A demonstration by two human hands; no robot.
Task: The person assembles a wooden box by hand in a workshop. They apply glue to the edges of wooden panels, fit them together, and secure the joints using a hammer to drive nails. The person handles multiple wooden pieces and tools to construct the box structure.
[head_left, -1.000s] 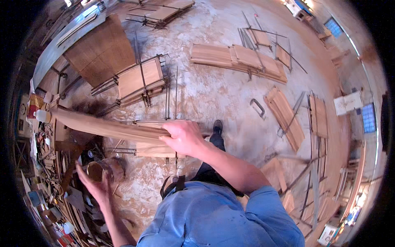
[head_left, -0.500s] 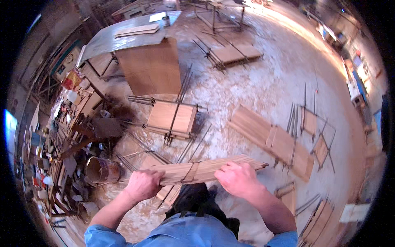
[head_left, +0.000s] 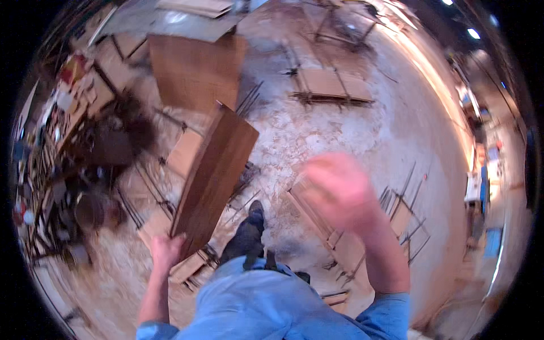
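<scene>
A brown wooden panel (head_left: 218,175) hangs tilted in front of me on the left, its far end raised and its broad face turned to the right. My left hand (head_left: 167,249) grips it by the lower near corner. Off the panel, over the floor to the right, my right hand (head_left: 334,187) is smeared by motion, and its fingers cannot be made out. Behind the panel, partly covered by it, lies a paler clamped board (head_left: 184,152).
Clamped boards (head_left: 334,85) lie on the dusty floor ahead, with more clamped boards (head_left: 347,249) at the right. A large brown board (head_left: 195,71) stands against a table (head_left: 136,25). Along the left runs a cluttered workbench (head_left: 71,122), a bucket (head_left: 90,209) beside it.
My right hand has let go of the panel and moved up. The panel has swung from lying crosswise in both hands to pointing away, held by my left hand. My view has shifted forward.
</scene>
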